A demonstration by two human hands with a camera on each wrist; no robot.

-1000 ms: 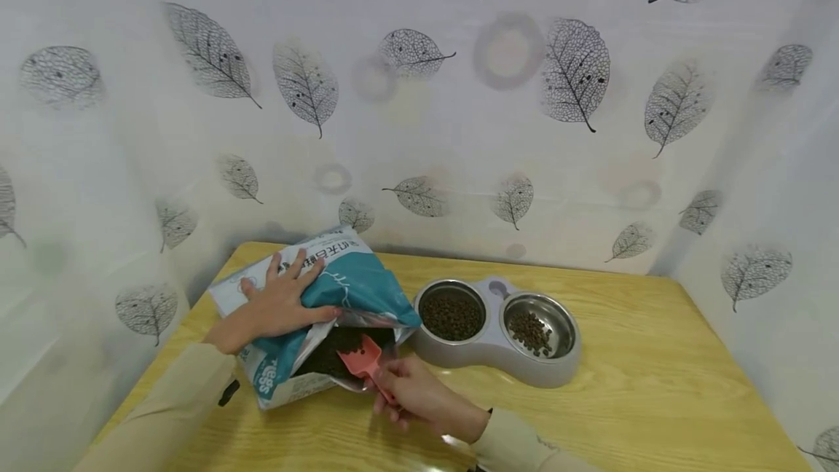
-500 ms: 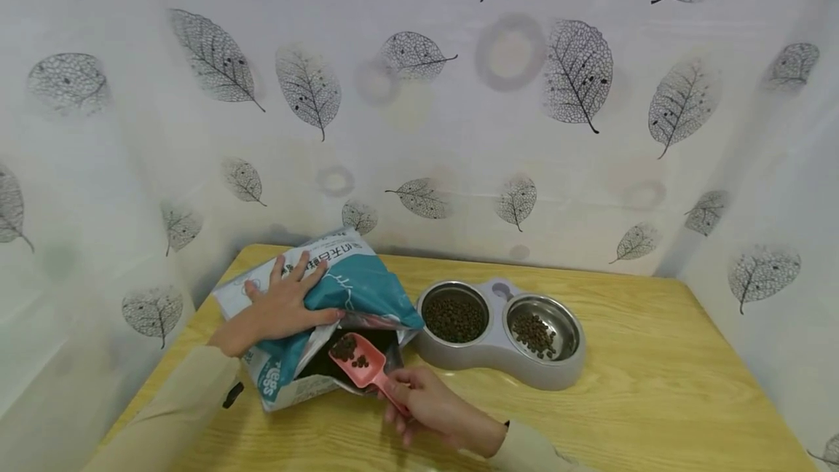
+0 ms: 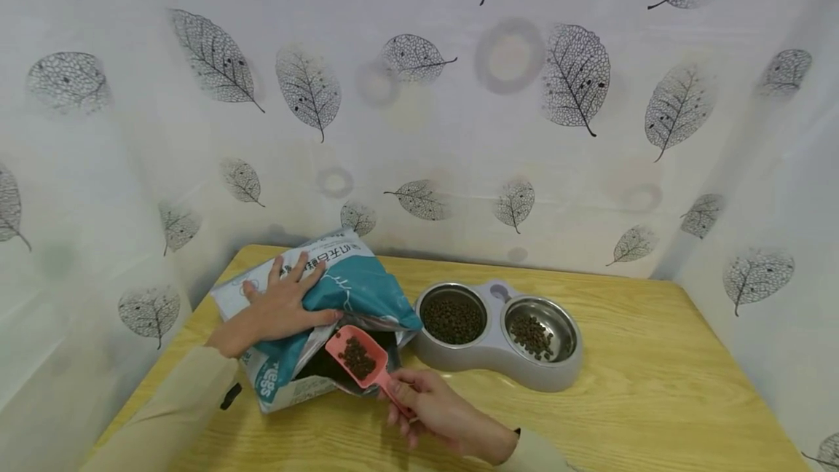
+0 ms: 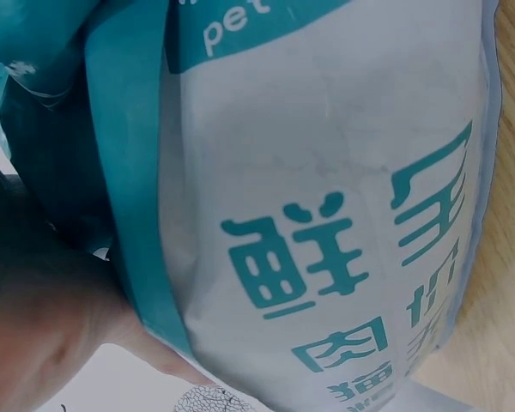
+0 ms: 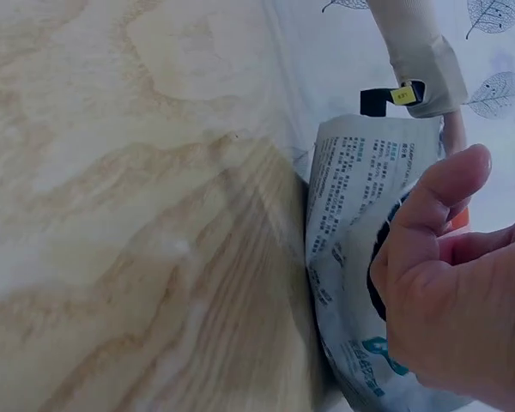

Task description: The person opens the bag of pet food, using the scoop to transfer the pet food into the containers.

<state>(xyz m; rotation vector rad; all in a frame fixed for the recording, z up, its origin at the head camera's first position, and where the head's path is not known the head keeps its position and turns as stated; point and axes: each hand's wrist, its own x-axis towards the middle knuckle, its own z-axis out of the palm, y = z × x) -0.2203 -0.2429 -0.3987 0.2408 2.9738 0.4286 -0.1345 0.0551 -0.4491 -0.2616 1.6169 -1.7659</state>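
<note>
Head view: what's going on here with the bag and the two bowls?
A person presses their left hand, fingers spread, on a teal-and-white bag lying on the table. Their right hand grips a pink scoop by its handle at the bag's open mouth, with brown pellets in it. In the double stand, pellets cover the bottom of the bowl nearer the bag; in the farther bowl, they cover only part.

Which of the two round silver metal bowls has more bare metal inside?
The right silver bowl, farther from the teal and white bag: brown kibble covers only part of its floor, while kibble hides the floor of the left silver bowl.
</note>
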